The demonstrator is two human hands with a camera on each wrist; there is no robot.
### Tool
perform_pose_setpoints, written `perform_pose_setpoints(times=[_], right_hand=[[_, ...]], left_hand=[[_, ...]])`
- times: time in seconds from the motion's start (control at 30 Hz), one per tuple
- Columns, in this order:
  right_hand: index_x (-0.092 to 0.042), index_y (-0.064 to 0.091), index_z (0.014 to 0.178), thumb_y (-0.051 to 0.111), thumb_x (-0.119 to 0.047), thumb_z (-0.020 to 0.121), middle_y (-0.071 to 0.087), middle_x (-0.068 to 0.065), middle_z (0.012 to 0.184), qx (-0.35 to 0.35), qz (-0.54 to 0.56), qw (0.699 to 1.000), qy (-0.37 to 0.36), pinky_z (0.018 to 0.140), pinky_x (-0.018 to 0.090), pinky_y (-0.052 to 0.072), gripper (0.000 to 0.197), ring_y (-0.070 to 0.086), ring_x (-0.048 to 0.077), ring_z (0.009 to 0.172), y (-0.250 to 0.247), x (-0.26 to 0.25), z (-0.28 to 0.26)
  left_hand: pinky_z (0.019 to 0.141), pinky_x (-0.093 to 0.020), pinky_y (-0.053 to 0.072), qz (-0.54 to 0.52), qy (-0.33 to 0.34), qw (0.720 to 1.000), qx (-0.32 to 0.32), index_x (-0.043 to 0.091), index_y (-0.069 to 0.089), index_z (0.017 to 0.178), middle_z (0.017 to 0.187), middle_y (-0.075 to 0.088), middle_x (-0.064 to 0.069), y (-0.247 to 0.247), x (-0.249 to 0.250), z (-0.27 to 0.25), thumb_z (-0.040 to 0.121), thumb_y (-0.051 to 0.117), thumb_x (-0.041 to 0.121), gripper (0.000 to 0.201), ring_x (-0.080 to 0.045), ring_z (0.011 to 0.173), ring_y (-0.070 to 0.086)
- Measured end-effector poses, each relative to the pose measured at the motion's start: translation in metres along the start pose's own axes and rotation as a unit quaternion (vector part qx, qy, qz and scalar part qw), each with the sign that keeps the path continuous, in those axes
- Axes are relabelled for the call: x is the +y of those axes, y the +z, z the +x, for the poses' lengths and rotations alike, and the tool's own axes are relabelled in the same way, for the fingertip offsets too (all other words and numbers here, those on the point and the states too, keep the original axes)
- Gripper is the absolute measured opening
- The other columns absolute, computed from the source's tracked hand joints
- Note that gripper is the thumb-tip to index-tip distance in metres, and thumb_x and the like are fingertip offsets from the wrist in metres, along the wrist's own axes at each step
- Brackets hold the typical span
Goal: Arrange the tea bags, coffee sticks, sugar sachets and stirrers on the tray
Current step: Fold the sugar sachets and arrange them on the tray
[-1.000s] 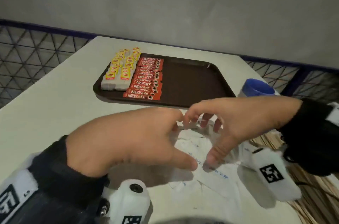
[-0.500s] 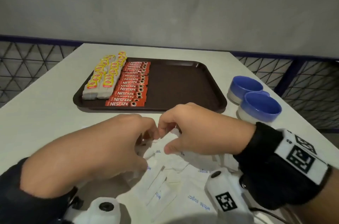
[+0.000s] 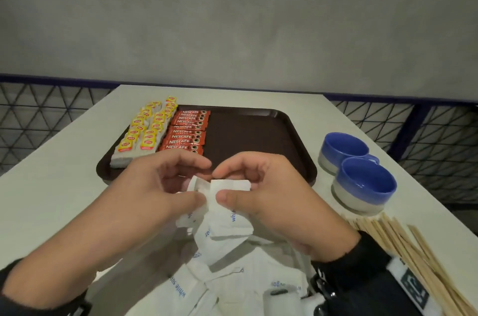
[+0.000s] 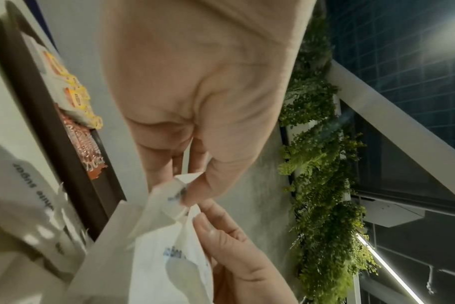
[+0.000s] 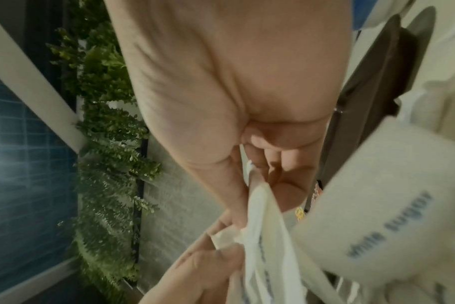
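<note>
A pale table fills the lower part of the head view, and on it lies the brown tray, the landmark for everything else. At the tray's left end stand two rows of yellow-tagged tea bags, overlapping one another from near edge to far edge. Just right of them, still in the tray's left half, a column of red coffee sticks lies flat, each stick crosswise. The tray's right half shows bare brown surface. Off the tray's right edge, on the table, two blue-lined cups sit touching each other. Nearer than the cups, right of the tray's near corner, a spread of wooden stirrers lies on the table.

In front of the tray's near edge, both hands are raised above a loose heap of white sugar sachets on the table. The left hand and the right hand meet over the tray's near rim, each pinching the top of a small bunch of held sachets between thumb and curled fingers; the bunch hangs down between them. In the wrist views the thumb tips nearly touch across the paper.
</note>
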State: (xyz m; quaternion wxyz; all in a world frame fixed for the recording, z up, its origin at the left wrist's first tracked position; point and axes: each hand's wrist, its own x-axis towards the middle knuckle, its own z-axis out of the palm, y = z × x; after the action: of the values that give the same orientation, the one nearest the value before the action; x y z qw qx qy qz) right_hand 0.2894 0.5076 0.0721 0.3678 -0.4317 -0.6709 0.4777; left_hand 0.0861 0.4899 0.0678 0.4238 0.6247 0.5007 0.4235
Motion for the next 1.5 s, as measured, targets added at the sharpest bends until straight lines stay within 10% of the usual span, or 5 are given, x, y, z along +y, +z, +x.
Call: perform_pose_setpoints(times=[0.13, 0.43, 1.03, 1.3, 1.5], right_hand=[[-0.021, 0.078, 0.097, 0.078, 0.001, 0.084, 0.078, 0.002, 0.091, 0.017, 0.098, 0.995, 0.015, 0.073, 0.034, 0.062, 0.026, 0.074, 0.019, 0.079, -0.003, 0.001, -0.004], [-0.003, 0.075, 0.102, 0.071, 0.011, 0.079, 0.07, 0.017, 0.086, -0.024, 0.272, 0.96, 0.063, 0.061, 0.027, 0.059, 0.027, 0.069, 0.023, 0.07, -0.008, 0.003, -0.005], [-0.03, 0.077, 0.091, 0.086, -0.007, 0.078, 0.073, -0.001, 0.083, 0.056, -0.084, 0.995, 0.006, 0.075, 0.036, 0.062, 0.027, 0.07, 0.01, 0.074, -0.001, 0.01, -0.006], [-0.007, 0.075, 0.099, 0.077, 0.007, 0.078, 0.071, 0.006, 0.08, 0.074, 0.19, 0.979, 0.014, 0.067, 0.029, 0.058, 0.025, 0.068, 0.017, 0.07, -0.005, 0.01, -0.001], [-0.005, 0.07, 0.106, 0.072, 0.006, 0.083, 0.071, 0.012, 0.082, 0.135, 0.288, 0.948, 0.015, 0.059, 0.025, 0.059, 0.026, 0.07, 0.018, 0.069, -0.005, 0.007, 0.001]], left_hand=[[0.087, -0.053, 0.058, -0.044, -0.041, 0.998, 0.032, 0.026, 0.082, 0.093, 0.096, 0.08, -0.007, 0.002, 0.001, 0.002, 0.071, 0.08, 0.008, 0.028, -0.032, 0.095, 0.074], [0.068, -0.032, 0.056, -0.079, -0.055, 0.994, 0.056, 0.016, 0.079, 0.101, 0.099, 0.081, -0.007, 0.001, 0.005, 0.0, 0.089, 0.07, -0.002, 0.023, -0.022, 0.084, 0.075], [0.084, -0.037, 0.062, 0.07, -0.074, 0.992, -0.07, 0.025, 0.074, 0.106, 0.099, 0.08, 0.002, -0.002, 0.004, -0.004, 0.084, 0.081, 0.006, 0.029, -0.02, 0.093, 0.076], [0.094, -0.029, 0.053, 0.035, -0.038, 0.997, -0.061, 0.026, 0.079, 0.099, 0.103, 0.078, 0.007, 0.0, 0.009, -0.007, 0.075, 0.077, 0.044, 0.03, -0.006, 0.1, 0.071], [0.08, -0.035, 0.055, -0.027, -0.024, 0.995, -0.09, 0.016, 0.08, 0.097, 0.095, 0.079, -0.013, 0.001, 0.006, -0.007, 0.084, 0.081, 0.019, 0.013, -0.027, 0.085, 0.073]])
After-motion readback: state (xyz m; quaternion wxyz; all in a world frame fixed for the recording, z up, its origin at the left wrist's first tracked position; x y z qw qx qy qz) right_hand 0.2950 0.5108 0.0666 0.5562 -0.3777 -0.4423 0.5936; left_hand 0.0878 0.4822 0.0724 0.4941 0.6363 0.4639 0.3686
